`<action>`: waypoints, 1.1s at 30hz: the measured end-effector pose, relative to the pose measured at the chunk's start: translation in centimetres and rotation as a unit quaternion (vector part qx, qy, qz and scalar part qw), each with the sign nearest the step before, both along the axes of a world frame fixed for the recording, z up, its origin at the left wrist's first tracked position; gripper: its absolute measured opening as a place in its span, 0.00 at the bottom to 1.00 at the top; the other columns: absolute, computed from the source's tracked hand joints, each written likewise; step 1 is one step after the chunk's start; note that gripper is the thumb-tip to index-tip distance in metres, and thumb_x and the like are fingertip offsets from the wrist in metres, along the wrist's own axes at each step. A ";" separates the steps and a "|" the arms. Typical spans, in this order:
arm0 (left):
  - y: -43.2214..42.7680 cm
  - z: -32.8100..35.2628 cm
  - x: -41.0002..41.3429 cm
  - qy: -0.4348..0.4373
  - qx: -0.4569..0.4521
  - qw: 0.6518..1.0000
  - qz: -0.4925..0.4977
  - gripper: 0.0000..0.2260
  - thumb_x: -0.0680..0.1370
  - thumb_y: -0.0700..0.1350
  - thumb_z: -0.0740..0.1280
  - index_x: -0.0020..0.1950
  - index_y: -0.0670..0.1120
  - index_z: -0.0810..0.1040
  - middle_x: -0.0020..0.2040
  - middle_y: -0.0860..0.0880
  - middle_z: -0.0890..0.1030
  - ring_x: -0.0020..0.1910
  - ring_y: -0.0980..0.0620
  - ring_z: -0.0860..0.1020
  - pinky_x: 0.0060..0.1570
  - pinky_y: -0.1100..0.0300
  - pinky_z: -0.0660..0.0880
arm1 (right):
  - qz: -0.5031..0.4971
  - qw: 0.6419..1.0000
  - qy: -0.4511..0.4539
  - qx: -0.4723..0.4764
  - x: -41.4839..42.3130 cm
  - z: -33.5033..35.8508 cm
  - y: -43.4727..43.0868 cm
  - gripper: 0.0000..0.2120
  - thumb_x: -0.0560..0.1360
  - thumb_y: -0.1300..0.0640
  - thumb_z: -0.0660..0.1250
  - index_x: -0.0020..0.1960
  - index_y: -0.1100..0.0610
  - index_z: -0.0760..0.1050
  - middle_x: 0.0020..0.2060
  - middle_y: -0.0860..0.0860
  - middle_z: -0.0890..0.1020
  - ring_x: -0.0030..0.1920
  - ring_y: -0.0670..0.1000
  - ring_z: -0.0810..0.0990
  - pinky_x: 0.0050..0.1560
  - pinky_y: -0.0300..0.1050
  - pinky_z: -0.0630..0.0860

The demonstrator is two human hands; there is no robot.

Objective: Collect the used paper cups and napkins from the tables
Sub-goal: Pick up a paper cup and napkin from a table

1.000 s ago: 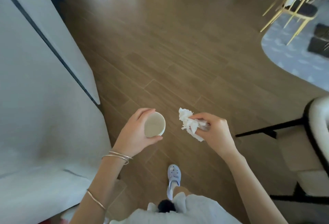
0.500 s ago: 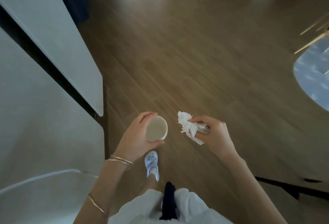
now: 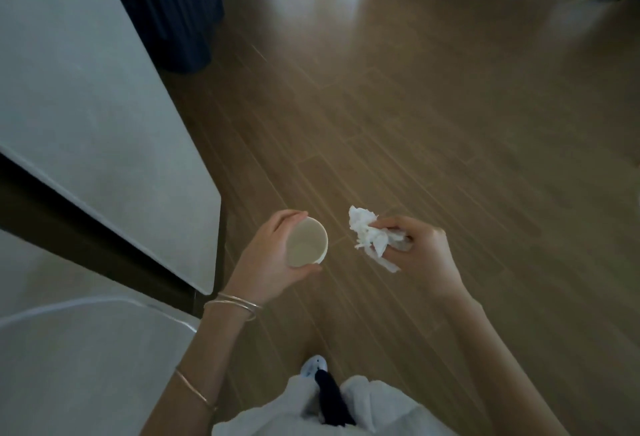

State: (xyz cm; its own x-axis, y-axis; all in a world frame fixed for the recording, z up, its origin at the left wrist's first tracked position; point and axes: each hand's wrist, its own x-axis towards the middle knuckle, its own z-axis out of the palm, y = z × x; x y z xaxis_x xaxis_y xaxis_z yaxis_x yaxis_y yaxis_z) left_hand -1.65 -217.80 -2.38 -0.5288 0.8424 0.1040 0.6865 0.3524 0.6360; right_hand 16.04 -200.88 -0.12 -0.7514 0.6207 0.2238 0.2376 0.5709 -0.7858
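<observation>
I've got one paper cup (image 3: 306, 243) wrapped in my left hand (image 3: 270, 259) and a crumpled napkin (image 3: 372, 236) pinched in my right hand (image 3: 420, 255) — both carried above the floor (image 3: 433, 106). Disposal's left — no other litter in sight.

Both forearms are bare, with no sleeves showing. The left wrist carries a pair of thin silver bangles (image 3: 232, 303), and a single slim, gold-toned bangle (image 3: 194, 390) sits farther up the same forearm. The right arm shows no jewellery. A loose white garment (image 3: 367, 411) covers the torso, with a dark strip (image 3: 330, 399) running down its middle. One pale shoe (image 3: 313, 365) peeks out below
</observation>
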 end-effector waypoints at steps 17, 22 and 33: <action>18.9 -1.4 -20.6 -0.016 -0.001 0.994 0.105 0.36 0.63 0.58 0.76 0.67 0.55 0.65 0.63 0.59 0.67 0.56 0.62 0.68 0.49 0.73 0.65 | 0.094 0.995 -0.021 -0.019 -24.2 -0.9 21.9 0.14 0.63 0.60 0.78 0.47 0.50 0.81 0.39 0.43 0.82 0.38 0.43 0.80 0.39 0.49 0.79; 25.5 -0.5 -27.6 -0.019 0.018 0.988 0.154 0.37 0.62 0.59 0.76 0.67 0.56 0.65 0.61 0.62 0.67 0.56 0.61 0.69 0.52 0.68 0.68 | 0.143 0.989 -0.010 -0.028 -32.8 0.9 29.0 0.14 0.63 0.54 0.76 0.46 0.43 0.79 0.38 0.38 0.81 0.39 0.42 0.80 0.38 0.41 0.77; 32.8 -1.9 -40.9 -0.029 0.024 0.976 0.216 0.36 0.62 0.58 0.76 0.66 0.56 0.66 0.60 0.63 0.65 0.55 0.61 0.69 0.52 0.64 0.68 | 0.202 0.978 -0.051 -0.007 -48.7 -1.2 37.5 0.15 0.63 0.60 0.78 0.46 0.46 0.80 0.38 0.45 0.83 0.37 0.45 0.80 0.38 0.53 0.78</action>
